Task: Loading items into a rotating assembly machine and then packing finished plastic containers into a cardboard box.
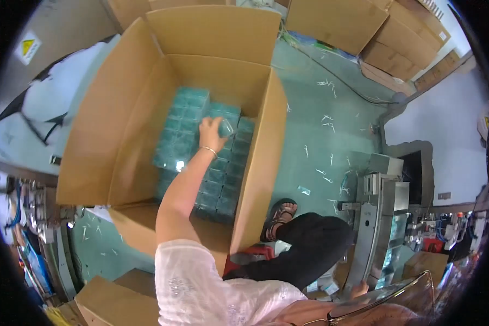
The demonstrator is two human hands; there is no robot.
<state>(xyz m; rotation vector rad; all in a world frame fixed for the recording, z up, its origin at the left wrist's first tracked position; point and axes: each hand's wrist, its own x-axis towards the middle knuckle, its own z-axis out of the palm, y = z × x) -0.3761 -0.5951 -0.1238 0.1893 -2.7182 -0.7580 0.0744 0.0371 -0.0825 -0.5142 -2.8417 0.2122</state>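
Note:
My left hand point(212, 135) reaches down into a large open cardboard box point(133, 127). Its fingers are closed round a small clear plastic case point(226, 128), held tilted over the stack. Below and around it, rows of similar clear greenish cases point(187, 117) are piled in the carton, higher on the left side than on the right. My right hand point(358, 289) shows only in part at the lower right, beside a metal machine point(367, 239); its fingers are mostly hidden.
Small white scraps point(327, 118) litter the green floor. More cardboard boxes point(337, 24) stand at the far right, and another carton point(111, 304) sits at the lower left. A dark cable point(342, 79) crosses the floor. My sandalled foot point(281, 216) is right of the box.

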